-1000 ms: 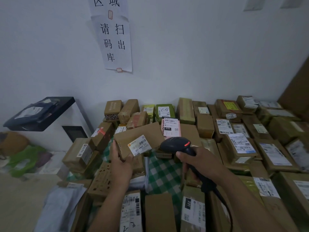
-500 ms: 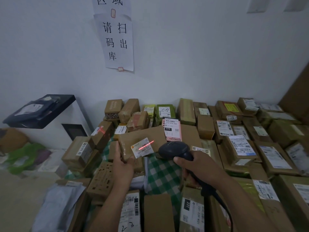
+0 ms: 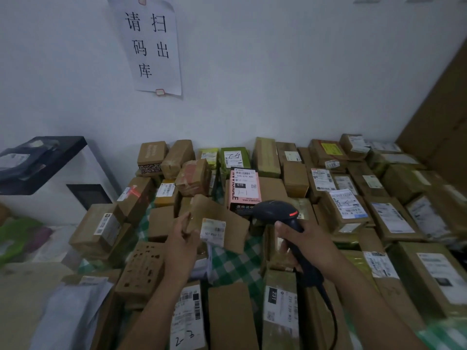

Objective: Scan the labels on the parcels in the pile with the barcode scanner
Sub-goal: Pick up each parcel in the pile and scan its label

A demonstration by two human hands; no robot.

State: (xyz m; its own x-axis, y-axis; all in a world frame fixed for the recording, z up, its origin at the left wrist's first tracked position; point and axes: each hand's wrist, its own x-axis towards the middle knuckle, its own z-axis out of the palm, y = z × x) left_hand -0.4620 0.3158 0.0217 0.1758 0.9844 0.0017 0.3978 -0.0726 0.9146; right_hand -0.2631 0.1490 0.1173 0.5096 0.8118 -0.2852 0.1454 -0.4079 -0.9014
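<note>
Now the fingers of the left hand [image 3: 182, 239] hold a labelled parcel [image 3: 232, 223], and just right of it the right hand [image 3: 309, 246] grips the barcode scanner [image 3: 273, 212].

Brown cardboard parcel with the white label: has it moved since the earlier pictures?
Yes. The brown cardboard parcel has dropped lower and nearer the person, judged against the pink box behind it.

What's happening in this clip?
A person is working through a pile of parcels on a green checked cloth. The left hand holds a brown cardboard parcel tilted up by its left edge, its white label facing the camera. The right hand holds a black barcode scanner beside it. No scan line shows on the label.
</note>
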